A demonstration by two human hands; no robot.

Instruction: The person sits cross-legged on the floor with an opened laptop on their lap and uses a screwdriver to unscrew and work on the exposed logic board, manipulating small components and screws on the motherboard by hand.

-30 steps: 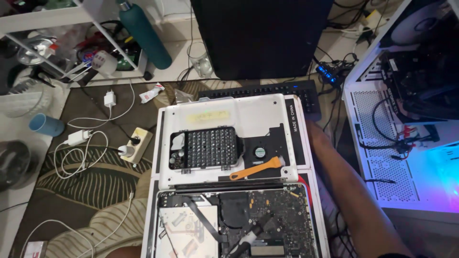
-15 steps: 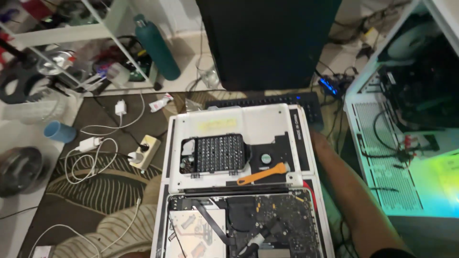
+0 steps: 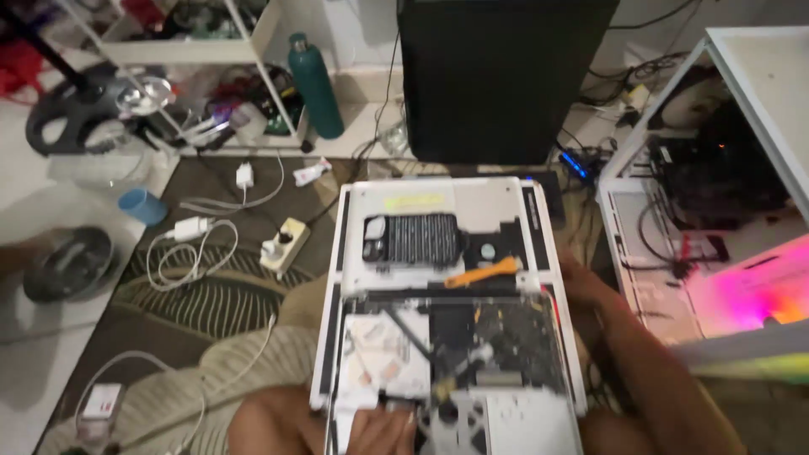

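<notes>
Right, we're looking down at an opened laptop (image 3: pixel 447 337) lying flat on a patterned rug (image 3: pixel 194 295), bottom cover off, board and internals exposed in the near half. Its long axis runs away from us, near edge at our lap, far edge toward the dark tower case (image 3: pixel 506 76).

Our right hand (image 3: pixel 581 282) is on the laptop's right edge, roughly at mid-length. Only the back of the hand and wrist show, with motion blur on top, so we can't tell how far the fingers are curled or whether they grip the edge or just rest against it. Our left hand (image 3: pixel 379 430) is at the near edge, fingertips touching the chassis beside the pale component area; it's cut off by the frame, so its opening isn't readable either.

Key relation: an orange pry tool (image 3: pixel 482 272) lies on the far half, just beside a small round fan (image 3: pixel 487 251) and to the right of a black ribbed block (image 3: pixel 413 240). Its long axis is tilted, right end higher. It sits to the left of our right hand and near it, and well beyond our left hand. So the right hand is clearly nearer.

Off to the left: white chargers and cables (image 3: pixel 190 232), a power strip (image 3: pixel 282 244), a blue cup (image 3: pixel 141 206), a teal bottle (image 3: pixel 316 84). An open lit PC case (image 3: pixel 716 244) stands on the right.
</notes>
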